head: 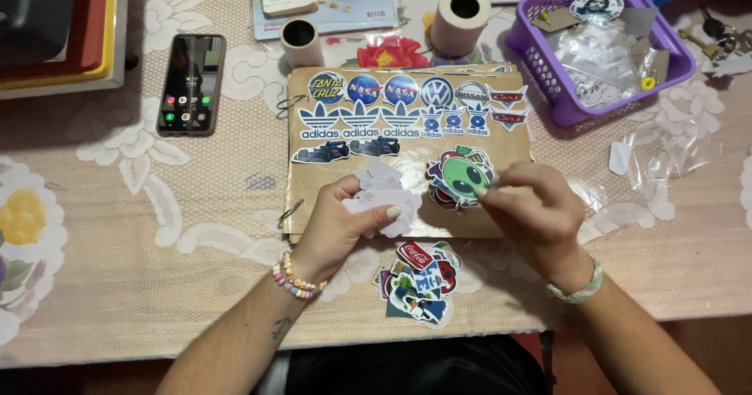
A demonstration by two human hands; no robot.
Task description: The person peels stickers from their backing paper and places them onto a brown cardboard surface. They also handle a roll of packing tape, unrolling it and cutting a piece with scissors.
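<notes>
Pale-green painted fingertips of the left hand (345,219) pinch a small fan of white sticker backings (381,195), thumb on top and the other fingers curled underneath. Directly at 3 o'clock from it, the right hand (533,211) has thumb and forefinger closed narrowly on the edge of a green alien-face sticker (462,177), which tops a little heap of overlapping stickers. Both hands rest over the lower half of a brown kraft-paper ring-bound album (313,183), whose metal rings show on its 9 o'clock edge. Along the album's 12 o'clock side run neat rows of logo stickers (399,105), with two race-car stickers just beneath them. A beaded bracelet circles the left wrist and a woven green-white band the right.

At 6 o'clock from the album, between the two wrists, lies a loose pile of colourful stickers (419,281) on the lace tablecloth (141,285). A smartphone (190,84) lies at 10 o'clock, well apart. Two paper rolls (460,18) stand at 12 o'clock, and a purple plastic basket (674,46) with clear bags sits at 2 o'clock.
</notes>
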